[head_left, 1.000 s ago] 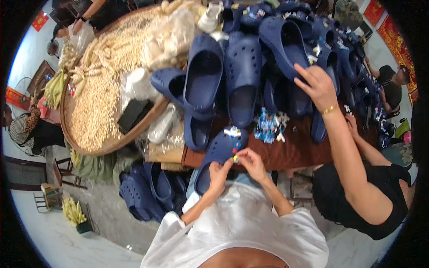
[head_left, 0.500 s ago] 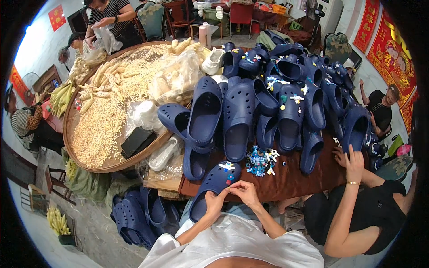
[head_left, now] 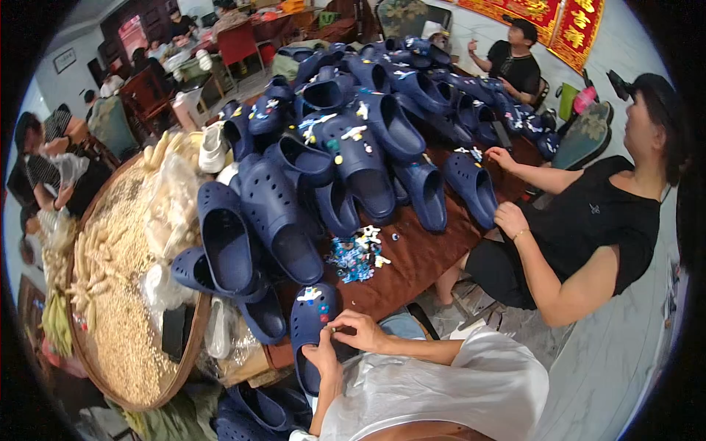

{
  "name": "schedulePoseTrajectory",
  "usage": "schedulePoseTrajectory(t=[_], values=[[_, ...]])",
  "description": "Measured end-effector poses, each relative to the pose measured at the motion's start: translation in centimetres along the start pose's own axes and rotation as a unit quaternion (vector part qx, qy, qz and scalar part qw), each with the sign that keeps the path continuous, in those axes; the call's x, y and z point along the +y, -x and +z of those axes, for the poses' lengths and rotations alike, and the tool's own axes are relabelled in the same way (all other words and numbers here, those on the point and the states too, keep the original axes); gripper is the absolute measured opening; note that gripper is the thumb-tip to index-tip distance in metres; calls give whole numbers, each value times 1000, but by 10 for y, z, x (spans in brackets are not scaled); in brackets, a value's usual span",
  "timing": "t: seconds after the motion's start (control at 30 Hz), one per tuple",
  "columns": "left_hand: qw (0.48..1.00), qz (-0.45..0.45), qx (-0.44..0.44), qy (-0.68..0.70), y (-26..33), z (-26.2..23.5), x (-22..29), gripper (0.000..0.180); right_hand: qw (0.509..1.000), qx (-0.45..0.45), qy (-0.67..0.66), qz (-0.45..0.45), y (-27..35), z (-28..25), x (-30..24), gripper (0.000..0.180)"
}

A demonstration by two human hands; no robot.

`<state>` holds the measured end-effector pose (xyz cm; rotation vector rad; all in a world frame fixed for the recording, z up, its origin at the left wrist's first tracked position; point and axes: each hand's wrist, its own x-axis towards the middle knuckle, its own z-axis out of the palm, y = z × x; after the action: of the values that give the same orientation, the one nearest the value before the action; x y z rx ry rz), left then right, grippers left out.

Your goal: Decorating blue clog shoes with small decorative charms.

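Observation:
A dark blue clog (head_left: pixel 313 305) leans at the table's near edge, its toe pointing away from me. A white charm and small blue and red charms sit on its upper. My left hand (head_left: pixel 322 357) lies over the clog's opening, fingertips pinched close together. From the right, my right hand (head_left: pixel 357 330) meets those fingertips in a pinch at the clog's side. Whatever is between the fingers is too small to make out. Beyond the clog, a pile of loose blue and white charms (head_left: pixel 357 255) lies on the brown tablecloth (head_left: pixel 403 273).
Many dark blue clogs (head_left: pixel 360 158) heap the table. At left stands a round woven tray (head_left: pixel 197 334) of corn kernels and cobs, with a black phone (head_left: pixel 175 332). More clogs (head_left: pixel 261 408) lie below. A co-worker in black (head_left: pixel 581 220) sits at right, hands on another clog (head_left: pixel 471 187).
The view has swung to the right, bringing the co-worker at right fully into sight. My hands stay pinched together at the same clog. The co-worker's hands now hold a clog near the table edge.

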<state>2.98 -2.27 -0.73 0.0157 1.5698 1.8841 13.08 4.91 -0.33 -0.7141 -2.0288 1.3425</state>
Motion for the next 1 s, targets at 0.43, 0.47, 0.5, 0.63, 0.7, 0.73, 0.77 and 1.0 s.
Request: schedulePoseTrajectory(t=[0.43,0.47,0.5,0.63,0.7,0.73,0.77,1.0], values=[[997,33,-54,-46,8,-12,8,33,1000,12,-16,-11,5,14,15,24],[993,68,-53,-76,8,-14,5,27,1000,11,-20,0,9,17,11,24],[990,90,-52,-94,2,-16,-3,24,1000,13,-8,-16,8,15,12,23],[987,76,-63,-130,0,-9,4,23,999,25,-38,-6,7,13,19,24],[986,33,-59,-156,-1,-8,9,25,990,14,-117,72,9,11,17,27],[986,23,-52,-155,2,-3,15,26,986,14,-141,92,11,12,26,29],[990,18,-63,-129,1,-3,14,27,980,23,-172,96,13,13,35,30],[995,-56,-67,-53,-8,-28,6,21,988,12,-133,72,-2,21,33,28]])
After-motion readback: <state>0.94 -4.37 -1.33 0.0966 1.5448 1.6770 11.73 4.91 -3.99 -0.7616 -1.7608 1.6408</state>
